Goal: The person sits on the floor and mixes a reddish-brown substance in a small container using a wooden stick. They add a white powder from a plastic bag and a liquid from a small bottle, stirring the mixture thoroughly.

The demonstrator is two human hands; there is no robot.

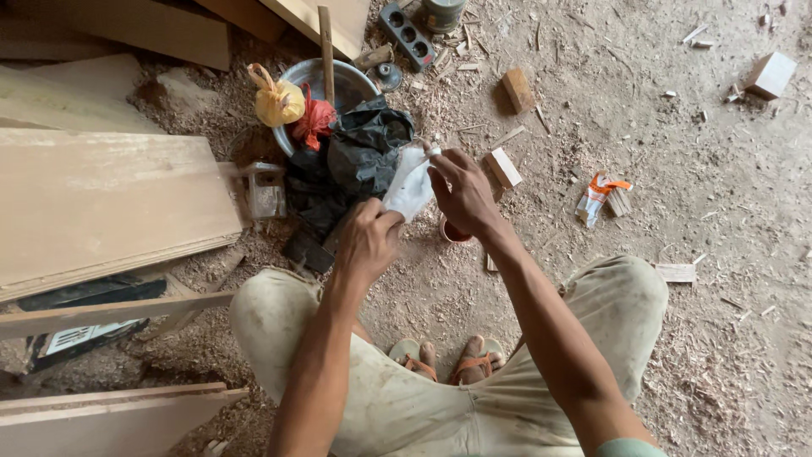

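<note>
Both of my hands hold a small white plastic bag (409, 188) over the sawdust floor. My left hand (368, 241) grips its lower end with closed fingers. My right hand (461, 193) pinches its upper edge. Just beyond the bag lie black plastic bags (359, 152) spilling from a metal bowl (298, 78). Under my right wrist a small red-rimmed cup (454, 234) shows partly. My knees and sandalled feet are below.
Wooden boards (101, 199) are stacked at the left. A yellow tied bag (277, 101) and a red bag (315, 120) sit at the bowl, with a wooden stick (326, 46) standing in it. Small wood blocks (505, 167), a socket strip (407, 34) and an orange-white wrapper (595, 196) litter the floor.
</note>
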